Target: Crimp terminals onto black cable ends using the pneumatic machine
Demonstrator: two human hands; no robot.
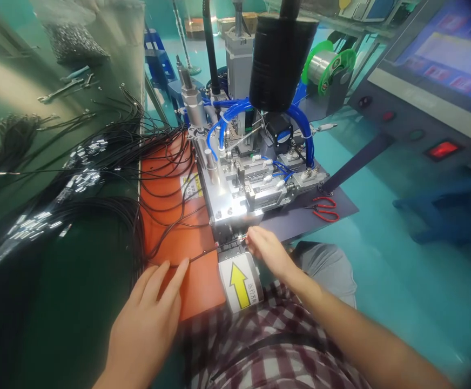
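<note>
A thin black cable point(197, 257) runs from the orange surface to the front of a metal machine point(223, 202). Its bright connector end point(241, 237) lies by the machine's front slot. Curled at that end, my right hand point(266, 248) pinches it between closed fingers; the tips partly hide it. My left hand point(148, 310) rests lower left, fingers apart and their tips touching the cable; its thumb cannot be made out. Below the slot sits a white cover point(241, 283) with a yellow arrow.
Many black cables with shiny ends point(83, 178) spread over the green table at left. Red-handled snips point(325, 209) lie right of the machine. A wire spool point(327, 65) and black nozzle point(280, 65) stand behind. A control panel point(425, 108) occupies the right.
</note>
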